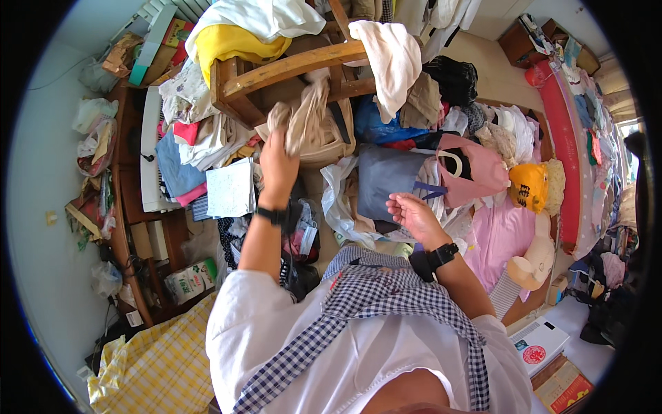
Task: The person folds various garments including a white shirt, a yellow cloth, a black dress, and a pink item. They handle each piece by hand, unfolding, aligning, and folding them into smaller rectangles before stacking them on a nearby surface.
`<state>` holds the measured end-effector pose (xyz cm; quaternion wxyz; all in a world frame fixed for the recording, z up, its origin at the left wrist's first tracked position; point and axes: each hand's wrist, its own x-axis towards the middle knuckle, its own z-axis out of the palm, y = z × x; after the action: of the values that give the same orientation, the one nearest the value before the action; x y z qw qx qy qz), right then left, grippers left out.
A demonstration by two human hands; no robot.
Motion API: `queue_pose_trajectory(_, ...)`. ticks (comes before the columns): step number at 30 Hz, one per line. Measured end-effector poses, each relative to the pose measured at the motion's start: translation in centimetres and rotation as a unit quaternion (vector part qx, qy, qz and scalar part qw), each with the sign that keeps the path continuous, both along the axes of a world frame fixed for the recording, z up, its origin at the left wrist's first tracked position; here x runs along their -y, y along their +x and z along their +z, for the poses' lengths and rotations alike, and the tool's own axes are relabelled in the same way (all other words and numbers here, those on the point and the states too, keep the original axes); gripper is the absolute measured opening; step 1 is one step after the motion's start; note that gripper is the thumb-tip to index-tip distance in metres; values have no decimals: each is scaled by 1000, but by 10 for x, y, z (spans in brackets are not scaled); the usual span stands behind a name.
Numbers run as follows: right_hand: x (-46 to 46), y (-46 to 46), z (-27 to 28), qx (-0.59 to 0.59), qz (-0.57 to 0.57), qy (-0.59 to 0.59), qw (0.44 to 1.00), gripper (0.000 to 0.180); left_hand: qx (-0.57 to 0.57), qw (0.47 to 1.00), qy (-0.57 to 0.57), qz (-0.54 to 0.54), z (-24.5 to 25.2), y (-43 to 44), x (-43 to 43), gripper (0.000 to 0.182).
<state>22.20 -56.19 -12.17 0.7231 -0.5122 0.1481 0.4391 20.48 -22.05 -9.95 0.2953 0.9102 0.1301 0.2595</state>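
Observation:
My left hand (pixel 278 164) grips a beige cloth (pixel 309 116), blurred by motion, in front of a wooden chair (pixel 295 64). Behind and below that cloth sits a beige fabric bag (pixel 328 137) with dark trim. My right hand (pixel 415 216) hovers in front of my chest, fingers loosely curled, with nothing visible in it. Nearest to it are a grey-blue fabric bag (pixel 388 178) with a dark blue strap and a pink bag (pixel 478 165) with a white-rimmed handle opening. White plastic (pixel 339 202) lies left of the grey-blue bag.
White and yellow cloths (pixel 243 44) and a pale pink cloth (pixel 388 62) drape over the chair. Folded clothes (pixel 178 160) and a stack of written paper (pixel 230 189) lie at left. Garments, an orange bag (pixel 528 187) and a plush toy (pixel 532 261) crowd the right.

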Motion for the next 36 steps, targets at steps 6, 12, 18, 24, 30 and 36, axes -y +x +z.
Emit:
queue_pose_trajectory(6,-6,0,29,-49,59,106,991,48,106,975,-156,-116,42,-83,83,47)
queue_pose_trajectory(12,14,-11,30,-156,-12,434,887,50,56,856,-439,-266,40,-66,187,66)
queue_pose_trajectory(18,96,-3,1,-24,-141,175,974,35,-213,947,-11,-242,-3,-38,254,76)
queue_pose_trajectory(24,200,-22,-51,-21,-252,193,948,31,-326,884,-72,-328,-37,-15,332,58)
queue_pose_trajectory(30,330,30,-42,65,-369,248,893,26,-327,873,-110,-345,-49,4,409,53)
queue_pose_trajectory(36,456,184,67,73,-486,225,842,66,-239,879,-101,-401,-40,8,423,47)
